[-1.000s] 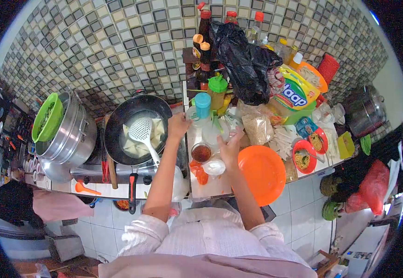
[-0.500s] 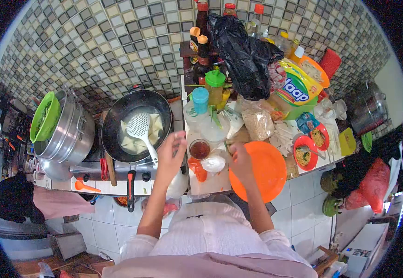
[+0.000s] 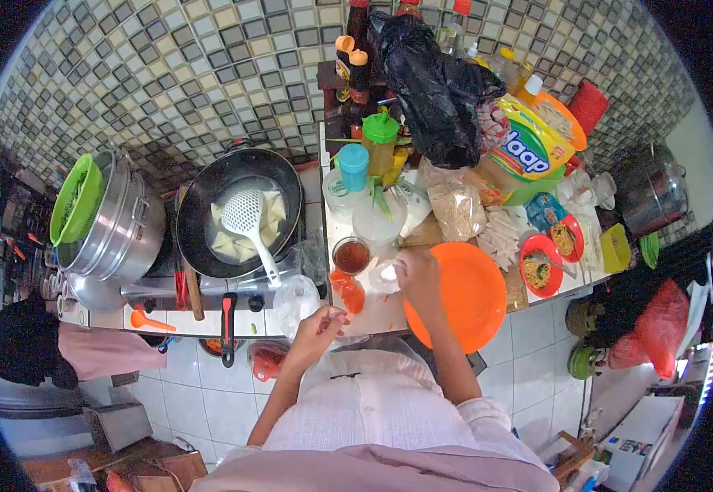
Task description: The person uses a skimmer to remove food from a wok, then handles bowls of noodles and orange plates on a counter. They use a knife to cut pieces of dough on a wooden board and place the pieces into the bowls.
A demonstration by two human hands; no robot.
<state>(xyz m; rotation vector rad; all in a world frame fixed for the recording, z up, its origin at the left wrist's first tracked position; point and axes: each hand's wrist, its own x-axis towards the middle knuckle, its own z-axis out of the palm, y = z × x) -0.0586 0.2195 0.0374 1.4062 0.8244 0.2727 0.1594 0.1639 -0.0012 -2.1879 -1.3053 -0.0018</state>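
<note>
My left hand (image 3: 317,331) is low at the counter's front edge, with its thumb and fingers pinched together. What sits between those fingertips is too small to make out. Just behind it lies a clear plastic bag (image 3: 296,302). My right hand (image 3: 419,275) reaches over the left rim of an orange plate (image 3: 471,297), its fingers closed on a small whitish plastic bag (image 3: 385,277). Between the hands are a glass of dark brown liquid (image 3: 350,256) and an orange-red packet (image 3: 346,290).
A black wok (image 3: 196,246) holds folded white dough pieces and a white slotted ladle (image 3: 246,215). A steel pot (image 3: 131,225) stands left of it. Bottles, a black plastic bag (image 3: 438,90) and a yellow packet (image 3: 530,143) crowd the back. Red bowls (image 3: 540,275) stand at right.
My left hand has come down from beside the wok to the counter's front edge. My right hand has shifted slightly left and now grips the whitish bag.
</note>
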